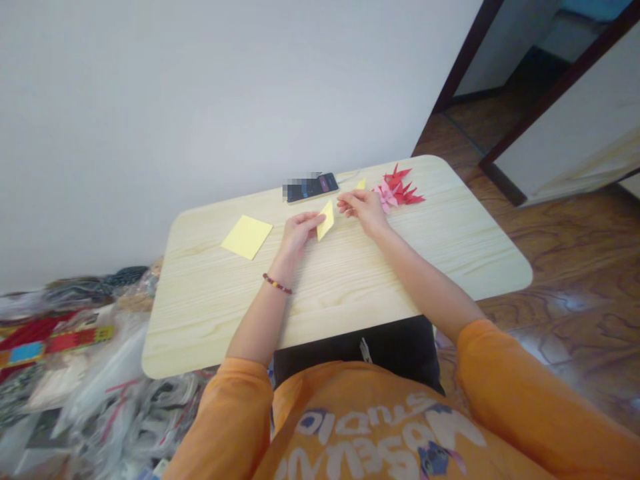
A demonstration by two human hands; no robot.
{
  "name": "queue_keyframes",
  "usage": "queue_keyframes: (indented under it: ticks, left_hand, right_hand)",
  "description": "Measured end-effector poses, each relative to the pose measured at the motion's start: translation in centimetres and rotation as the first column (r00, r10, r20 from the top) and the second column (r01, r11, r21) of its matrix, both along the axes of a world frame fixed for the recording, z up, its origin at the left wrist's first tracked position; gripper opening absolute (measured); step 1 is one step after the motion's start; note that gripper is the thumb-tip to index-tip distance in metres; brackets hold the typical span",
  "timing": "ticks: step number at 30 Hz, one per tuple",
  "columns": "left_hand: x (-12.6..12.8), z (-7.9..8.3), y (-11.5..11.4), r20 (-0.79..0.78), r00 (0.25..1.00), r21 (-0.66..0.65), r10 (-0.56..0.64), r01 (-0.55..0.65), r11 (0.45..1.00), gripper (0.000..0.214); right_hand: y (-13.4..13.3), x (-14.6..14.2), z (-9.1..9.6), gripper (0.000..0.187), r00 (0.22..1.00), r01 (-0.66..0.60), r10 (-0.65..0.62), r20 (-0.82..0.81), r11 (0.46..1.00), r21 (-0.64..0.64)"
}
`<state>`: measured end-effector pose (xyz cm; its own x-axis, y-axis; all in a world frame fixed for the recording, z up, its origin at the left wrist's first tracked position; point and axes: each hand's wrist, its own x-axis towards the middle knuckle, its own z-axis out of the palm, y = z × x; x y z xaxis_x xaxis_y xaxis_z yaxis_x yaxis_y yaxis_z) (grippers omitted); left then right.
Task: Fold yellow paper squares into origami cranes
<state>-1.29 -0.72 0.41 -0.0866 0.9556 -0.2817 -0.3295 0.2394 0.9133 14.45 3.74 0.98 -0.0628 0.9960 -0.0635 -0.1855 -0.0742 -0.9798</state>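
My left hand [299,235], with a red beaded bracelet [277,284] on its wrist, is shut on a folded piece of yellow paper [325,220]. The paper stands at a slant against the fingertips. My right hand [363,210] lies just to the right, its fingertips very close to the paper's upper tip and holding nothing. A flat square of yellow paper [247,237] rests on the light wooden table [345,293] left of my hands. Beyond my right hand lie a small yellow paper scrap [361,185] and a cluster of folded red and pink origami pieces [399,189].
A black smartphone [313,187] lies at the table's far edge, partly blurred out. The table has rounded corners and stands against a white wall [150,113]. Plastic bags and colourful items [60,353] are heaped on the floor at left; a wooden floor [550,267] and doorway lie right.
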Motion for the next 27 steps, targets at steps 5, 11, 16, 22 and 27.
queue_keyframes:
  ticks: [5, 11, 16, 22, 27]
  left_hand:
    - [0.1, 0.0, 0.2, 0.101, 0.985, 0.047, 0.138, -0.144, 0.988, 0.026]
    - [1.0, -0.3, -0.2, 0.082, 0.989, 0.166, 0.119, -0.132, 0.977, 0.037]
    - [1.7, -0.6, -0.5, 0.021, 0.993, 0.208, 0.112, -0.114, 0.971, 0.034]
    - [2.0, -0.6, -0.6, 0.017, 0.987, 0.146, 0.16, -0.161, 0.976, 0.039]
    - [2.1, -0.4, -0.7, 0.041, 0.99, 0.131, 0.133, -0.138, 0.982, 0.04]
  right_hand:
    - [-0.9, -0.7, 0.2, 0.023, 0.996, -0.069, 0.067, 0.054, 0.997, 0.032]
    - [-1.1, -1.1, -0.4, 0.019, 0.978, -0.026, -0.013, 0.206, 0.983, 0.183]
    - [-1.4, -0.9, -0.5, 0.011, 0.922, -0.016, -0.135, 0.364, 0.924, 0.383]
    - [-2.1, -0.8, -0.5, 0.008, 0.845, -0.077, -0.257, 0.469, 0.809, 0.582]
    - [-2.2, -0.9, -0.7, 0.008, 0.819, -0.079, -0.318, 0.478, 0.762, 0.643]
